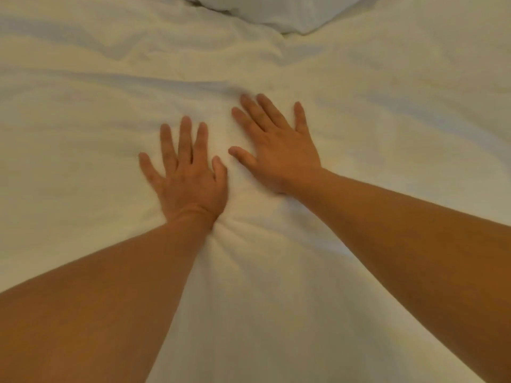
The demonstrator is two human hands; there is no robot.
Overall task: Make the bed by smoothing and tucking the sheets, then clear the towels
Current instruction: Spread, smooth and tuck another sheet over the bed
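Head view: we press our left hand [188,178] and right hand [276,150] flat, fingers spread, on the wrinkled white sheet [387,134] mid-frame; pillow [276,12] at top.

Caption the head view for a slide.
Left hand and right hand press flat, fingers spread, on the wrinkled white bed sheet, below a white pillow.

Plain white sheet [359,111]; pillow [265,12] seemingly white too, bluish in shadow.

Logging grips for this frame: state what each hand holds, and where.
Nothing is held. The left hand and right hand lie flat, fingers spread, pressing on the white sheet.
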